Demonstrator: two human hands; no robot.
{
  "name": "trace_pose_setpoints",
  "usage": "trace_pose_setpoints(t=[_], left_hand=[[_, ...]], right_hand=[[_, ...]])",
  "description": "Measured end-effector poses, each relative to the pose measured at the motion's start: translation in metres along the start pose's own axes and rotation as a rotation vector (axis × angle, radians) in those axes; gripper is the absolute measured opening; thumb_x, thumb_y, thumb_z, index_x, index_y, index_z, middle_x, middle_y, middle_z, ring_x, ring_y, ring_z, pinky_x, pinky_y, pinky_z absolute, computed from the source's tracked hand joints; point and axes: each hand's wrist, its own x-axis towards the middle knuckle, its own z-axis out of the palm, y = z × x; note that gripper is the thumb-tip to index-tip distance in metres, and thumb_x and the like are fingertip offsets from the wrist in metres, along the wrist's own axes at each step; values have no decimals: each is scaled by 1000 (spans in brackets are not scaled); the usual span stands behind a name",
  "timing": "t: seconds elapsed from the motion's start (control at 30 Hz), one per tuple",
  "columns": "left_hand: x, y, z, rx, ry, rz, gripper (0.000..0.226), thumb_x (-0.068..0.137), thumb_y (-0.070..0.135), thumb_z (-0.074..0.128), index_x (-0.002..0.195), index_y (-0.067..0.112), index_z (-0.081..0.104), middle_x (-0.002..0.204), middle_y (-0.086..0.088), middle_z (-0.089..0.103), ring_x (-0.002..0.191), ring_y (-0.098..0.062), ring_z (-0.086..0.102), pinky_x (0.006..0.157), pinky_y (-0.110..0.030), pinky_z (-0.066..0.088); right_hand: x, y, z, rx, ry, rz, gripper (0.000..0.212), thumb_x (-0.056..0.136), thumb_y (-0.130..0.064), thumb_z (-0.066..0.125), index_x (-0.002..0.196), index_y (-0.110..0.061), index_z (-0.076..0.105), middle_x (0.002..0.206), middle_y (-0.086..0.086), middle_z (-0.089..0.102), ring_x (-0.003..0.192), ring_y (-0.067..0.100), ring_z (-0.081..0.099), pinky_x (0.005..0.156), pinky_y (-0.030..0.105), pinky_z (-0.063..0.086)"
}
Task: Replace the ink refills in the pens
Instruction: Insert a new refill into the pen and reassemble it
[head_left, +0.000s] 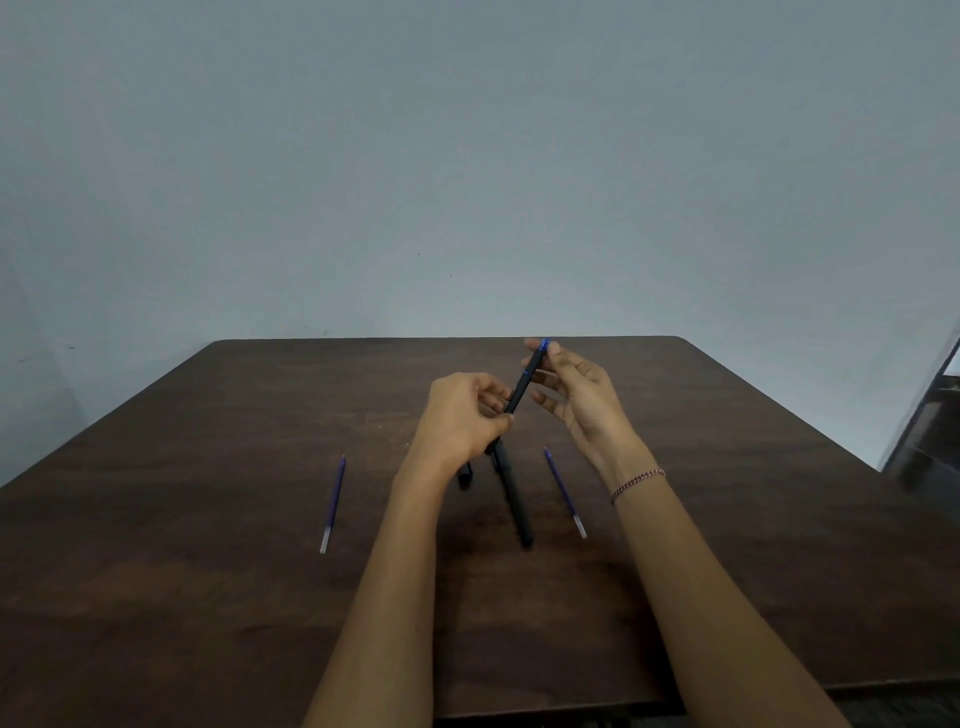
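My left hand (462, 415) grips the lower part of a black pen (522, 384) with a blue end, held tilted above the table. My right hand (576, 395) pinches the pen's blue upper end between thumb and forefinger, its other fingers spread loosely. A second black pen (514, 499) lies on the table below my hands. Part of another black piece (465, 475) shows from under my left wrist. Two blue ink refills lie on the table, one on the left (332, 504) and one on the right (565, 491).
The dark brown wooden table (208, 519) stands against a plain grey wall (467, 156). A dark object (930, 415) stands beyond the table's right edge. I wear a thin bracelet (636, 483) on my right wrist.
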Motion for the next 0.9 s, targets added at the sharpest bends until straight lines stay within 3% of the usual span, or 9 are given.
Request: trace_pose_setpoints(t=[0.23, 0.4, 0.63, 0.9], left_hand=[[-1, 0, -1, 2, -4, 8, 27, 76, 10, 76, 102, 15, 69, 76, 13, 60, 67, 2, 59, 58, -5, 42], [0, 1, 0, -2, -10, -10, 30, 77, 11, 75, 105, 16, 67, 78, 14, 60, 71, 1, 59, 62, -8, 44], [0, 1, 0, -1, -7, -2, 28, 77, 11, 75, 104, 16, 68, 76, 15, 59, 70, 1, 59, 61, -9, 44], [-1, 4, 0, -55, -17, -27, 30, 75, 11, 77, 102, 17, 67, 78, 12, 61, 72, -1, 61, 64, -12, 48]], right_hand=[[0, 0, 0, -13, 16, -9, 14, 91, -29, 59, 88, -22, 70, 85, -8, 69, 87, 9, 62, 73, 24, 50], [-1, 0, -1, -23, -16, 0, 25, 97, -31, 47, 97, -23, 72, 93, -7, 73, 93, 7, 64, 77, 23, 50], [-1, -1, -2, -24, 8, -6, 14, 91, -27, 59, 90, -25, 73, 85, -12, 72, 91, 7, 63, 77, 24, 49], [0, -1, -1, -43, 48, -20, 14, 91, -28, 59, 87, -25, 72, 79, -12, 71, 87, 6, 62, 75, 22, 50]])
